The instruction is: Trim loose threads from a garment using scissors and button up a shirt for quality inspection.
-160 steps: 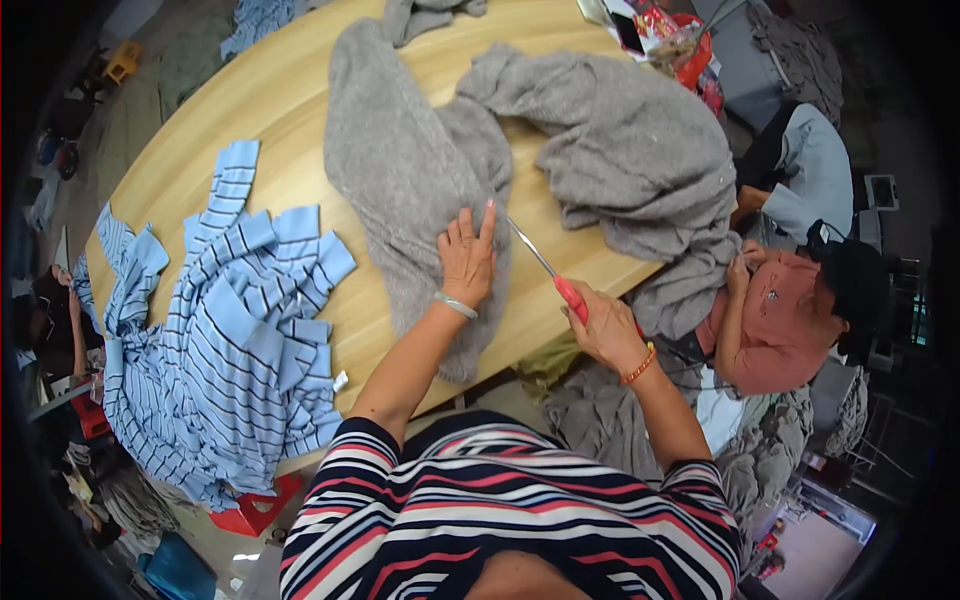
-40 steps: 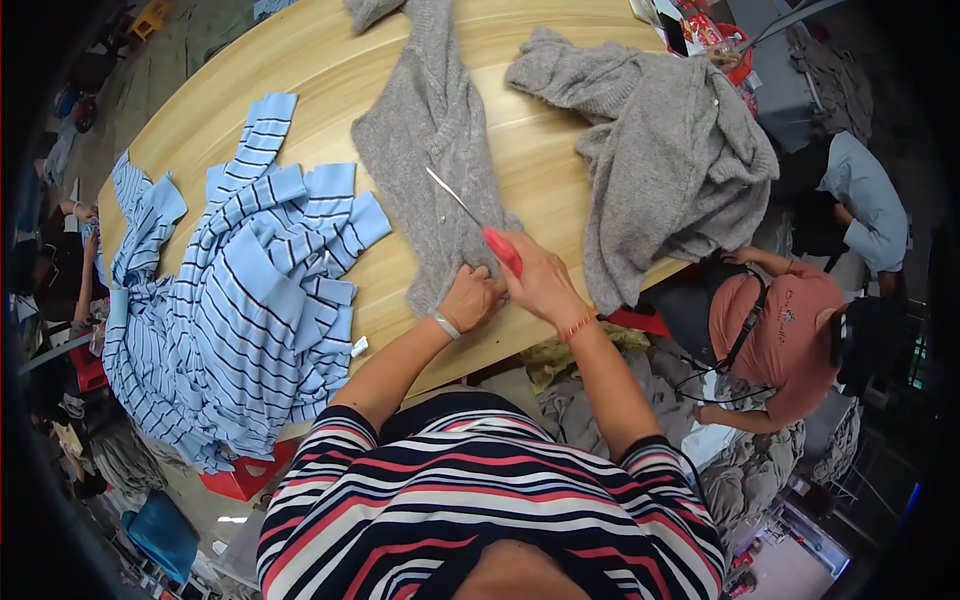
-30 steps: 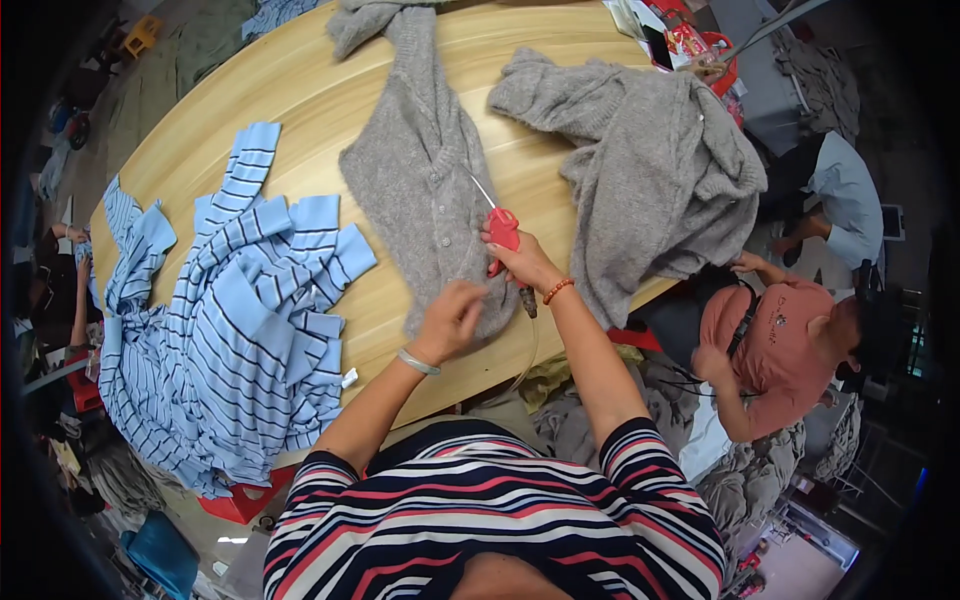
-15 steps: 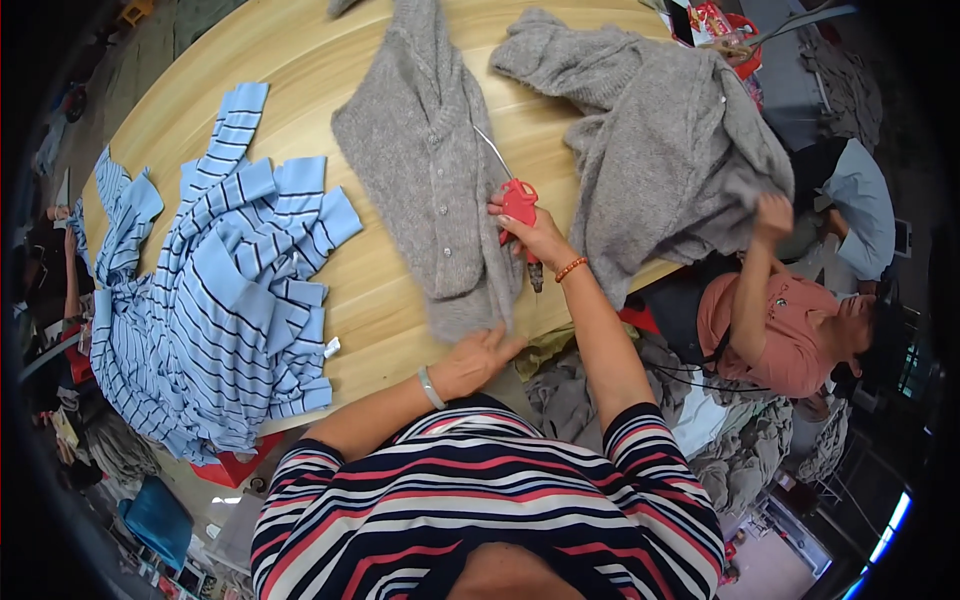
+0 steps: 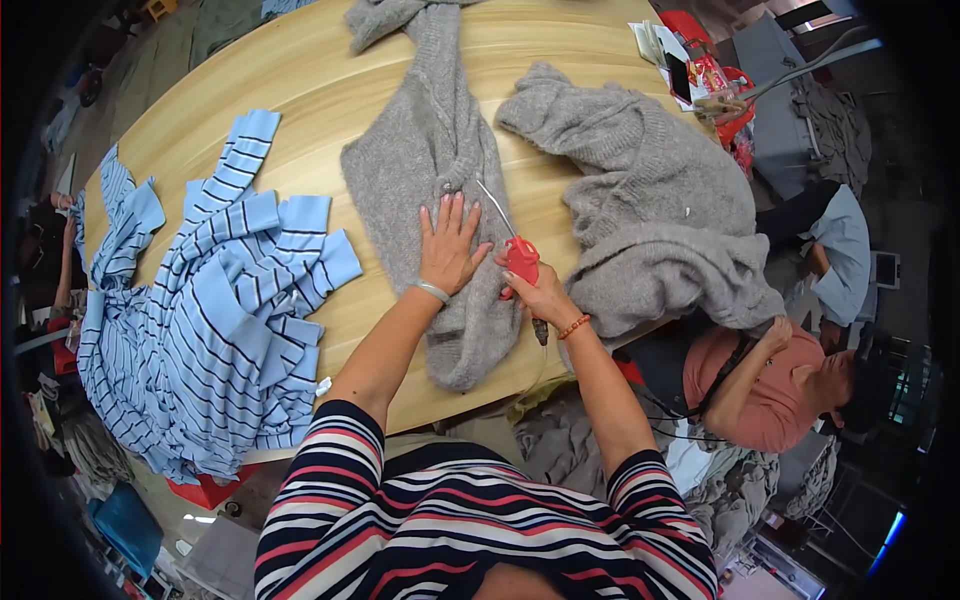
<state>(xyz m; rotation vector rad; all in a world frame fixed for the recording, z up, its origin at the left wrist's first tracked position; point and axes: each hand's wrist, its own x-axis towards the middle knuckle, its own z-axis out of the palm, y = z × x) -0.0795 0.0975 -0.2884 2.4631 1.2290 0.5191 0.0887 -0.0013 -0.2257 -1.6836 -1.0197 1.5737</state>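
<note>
A fuzzy grey knit cardigan [image 5: 392, 165] lies lengthwise on the table in front of me, one sleeve stretching toward the far side. My left hand [image 5: 449, 252] rests flat on it, fingers spread. Just right of that, my right hand [image 5: 543, 294] grips a red air blow gun [image 5: 522, 260], whose long thin metal nozzle points up and left over the knit. A thin line hangs from the gun's lower end.
Blue striped knitwear [image 5: 225, 290] is heaped at left. More grey knitwear [image 5: 660, 190] lies at right, where a co-worker's hand [image 5: 774, 336] holds its edge. The wooden table [image 5: 300, 80] curves around; a phone [image 5: 679, 76] and red basket [image 5: 738, 120] are at far right.
My left hand has moved from the cardigan's near hem up onto its middle. The row of buttons is now mostly out of sight. The co-worker's hand has drawn the other grey knit nearer.
</note>
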